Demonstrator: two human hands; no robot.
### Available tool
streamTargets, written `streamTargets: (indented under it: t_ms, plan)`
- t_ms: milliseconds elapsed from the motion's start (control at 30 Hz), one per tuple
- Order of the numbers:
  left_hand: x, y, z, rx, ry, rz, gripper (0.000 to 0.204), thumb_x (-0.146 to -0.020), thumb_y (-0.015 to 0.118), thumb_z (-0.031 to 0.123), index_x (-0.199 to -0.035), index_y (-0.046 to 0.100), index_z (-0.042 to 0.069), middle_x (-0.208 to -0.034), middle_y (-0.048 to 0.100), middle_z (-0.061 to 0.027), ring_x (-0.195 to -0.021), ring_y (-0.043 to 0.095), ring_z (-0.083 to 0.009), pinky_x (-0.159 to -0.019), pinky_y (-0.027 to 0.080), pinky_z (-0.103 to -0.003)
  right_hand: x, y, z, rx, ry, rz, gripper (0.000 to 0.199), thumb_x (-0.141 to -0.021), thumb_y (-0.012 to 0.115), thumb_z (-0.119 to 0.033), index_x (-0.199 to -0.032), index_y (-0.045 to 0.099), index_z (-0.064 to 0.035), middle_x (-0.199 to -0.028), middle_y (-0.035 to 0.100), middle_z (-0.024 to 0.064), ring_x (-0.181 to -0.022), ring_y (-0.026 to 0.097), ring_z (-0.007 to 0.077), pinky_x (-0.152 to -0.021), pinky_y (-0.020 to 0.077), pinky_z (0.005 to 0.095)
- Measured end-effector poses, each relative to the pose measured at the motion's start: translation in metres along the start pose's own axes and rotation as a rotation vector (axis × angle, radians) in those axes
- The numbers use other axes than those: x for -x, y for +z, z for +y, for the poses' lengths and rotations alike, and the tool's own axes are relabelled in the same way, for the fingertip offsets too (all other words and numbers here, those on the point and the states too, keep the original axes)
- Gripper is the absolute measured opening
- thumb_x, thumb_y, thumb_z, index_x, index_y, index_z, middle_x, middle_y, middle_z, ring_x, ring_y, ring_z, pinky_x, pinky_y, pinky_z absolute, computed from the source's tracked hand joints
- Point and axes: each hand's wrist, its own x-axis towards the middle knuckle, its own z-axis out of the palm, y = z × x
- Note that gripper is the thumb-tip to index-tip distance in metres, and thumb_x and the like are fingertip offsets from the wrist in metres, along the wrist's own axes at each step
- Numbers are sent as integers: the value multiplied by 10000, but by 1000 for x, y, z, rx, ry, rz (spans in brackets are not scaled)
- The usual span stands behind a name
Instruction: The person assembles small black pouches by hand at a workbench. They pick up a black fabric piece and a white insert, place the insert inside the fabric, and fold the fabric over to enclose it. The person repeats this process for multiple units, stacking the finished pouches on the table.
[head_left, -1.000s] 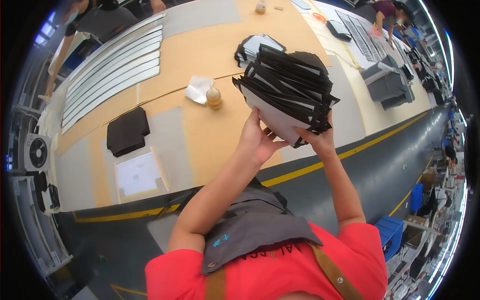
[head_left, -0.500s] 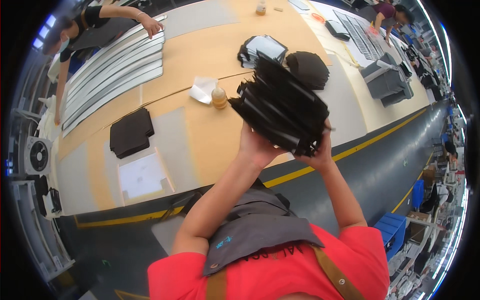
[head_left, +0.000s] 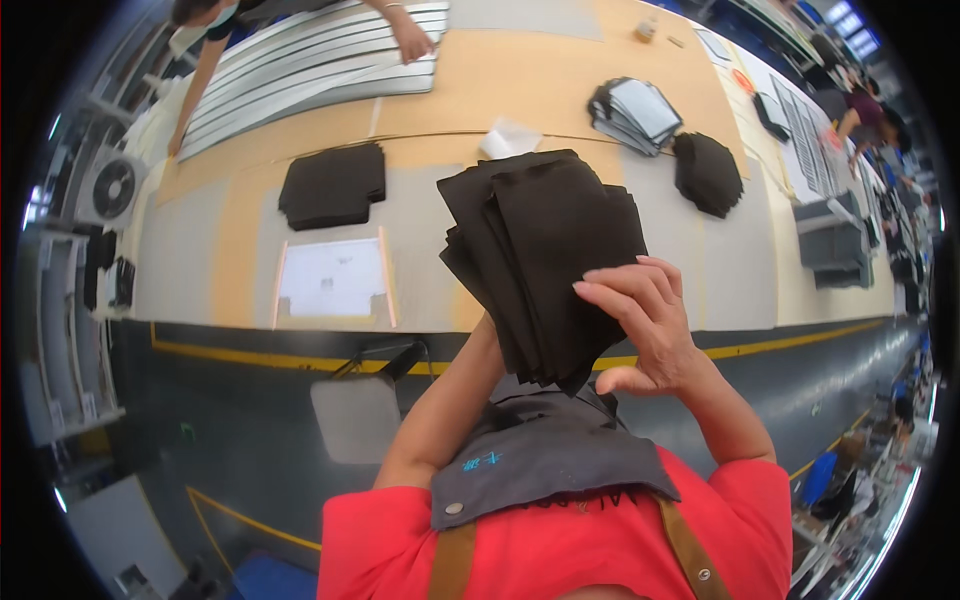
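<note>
A thick stack of dark brown, sheet-like cut pieces (head_left: 560,240) is held in front of me above the table's near edge, its layers fanned unevenly. My left hand (head_left: 489,338) supports it from beneath on the left; its fingers are hidden by the pieces. Along the stack's right side, my right hand (head_left: 645,325) is open, fingers spread, fingertips touching the top piece and thumb apart near the lower corner. Further left on the table rests a second dark stack (head_left: 333,187), beside a white sheet with a printed outline (head_left: 332,278) between pale strips.
Beyond lie a pile of light-faced pieces (head_left: 640,110), another dark pile (head_left: 708,174) and crumpled white paper (head_left: 509,138). A grey bin (head_left: 832,240) stands at right. Across the table, a co-worker's hand (head_left: 410,38) touches long pale strips (head_left: 300,70). A stool (head_left: 356,418) stands below left.
The stack has tipped from edge-on to showing its broad face and come nearer to me. My right hand has let go of its lower edge and spread over its right side. The view has turned.
</note>
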Motion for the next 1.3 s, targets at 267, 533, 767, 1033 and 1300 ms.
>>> streamTargets:
  t_ms: [267, 533, 767, 1033, 1300]
  plan:
    - [40, -1, 11, 112, 201, 287, 570, -1069, 438, 442, -1506, 414, 76, -1503, 492, -123, -1322, 536, -280, -1112, 462, -438, -51, 41, -26, 17, -119, -32, 794, -949, 355, -739, -1480, 520, -172, -1578, 412, 111, -1468, 329, 328, -1222, 142, 499]
    - [109, 21, -11, 184, 469, 692, 573, -1069, 438, 442, -1509, 410, 77, -1507, 488, -122, -1327, 532, -279, -1116, 459, -437, -56, 74, -31, -173, -432, -196, 734, -965, 425, -670, -1522, 456, -193, -1606, 376, 71, -1495, 298, 298, -1233, 119, 506]
    - [167, 59, -52, 207, 693, 1017, 575, -1070, 439, 442, -1512, 407, 77, -1511, 485, -121, -1332, 528, -278, -1119, 456, -435, -39, 109, -59, -440, -742, -398, 775, -947, 501, -641, -1537, 421, -144, -1620, 335, 137, -1504, 270, 353, -1214, 133, 543]
    - [231, 92, -100, 281, 916, 1240, 578, -1070, 439, 443, -1516, 402, 78, -1516, 480, -120, -1337, 523, -277, -1122, 453, -434, -11, 147, -119, -667, -1005, -535, 745, -984, 506, -579, -1560, 368, -127, -1620, 318, 161, -1494, 260, 403, -1181, 203, 602]
    - [328, 109, -129, 344, 1052, 1349, 580, -1070, 439, 443, -1519, 398, 78, -1520, 476, -119, -1342, 518, -276, -1126, 450, -433, 26, 189, -207, -682, -1108, -618, 736, -1002, 464, -587, -1561, 361, -120, -1622, 309, 165, -1492, 262, 414, -1173, 201, 629]
